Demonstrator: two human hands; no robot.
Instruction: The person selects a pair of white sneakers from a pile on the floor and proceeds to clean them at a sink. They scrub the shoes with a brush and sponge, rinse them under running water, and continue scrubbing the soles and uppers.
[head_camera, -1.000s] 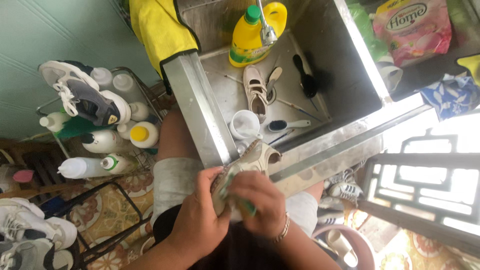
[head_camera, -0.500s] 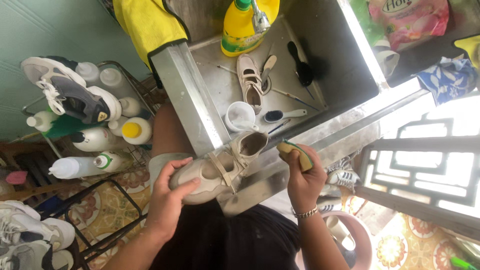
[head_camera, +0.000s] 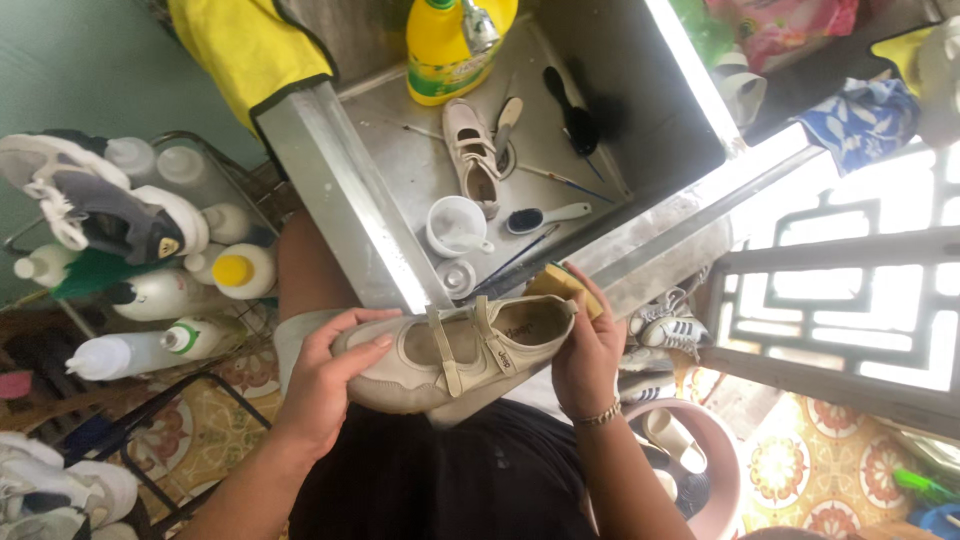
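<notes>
Head view, left hand (head_camera: 325, 385) and right hand (head_camera: 588, 355) cradling beige shoe (head_camera: 455, 350)

One beige strapped shoe (head_camera: 455, 355) is lying on its side, held level above the lap, opening facing up, two straps crossing its middle. A yellow sponge (head_camera: 560, 282) is pressing against its heel end.

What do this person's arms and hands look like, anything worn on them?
Both forearms are bare, with no sleeves showing and no gloves. The right hand has a thin metal chain bracelet at the wrist. The left hand shows no bracelet, watch or ring.
</notes>
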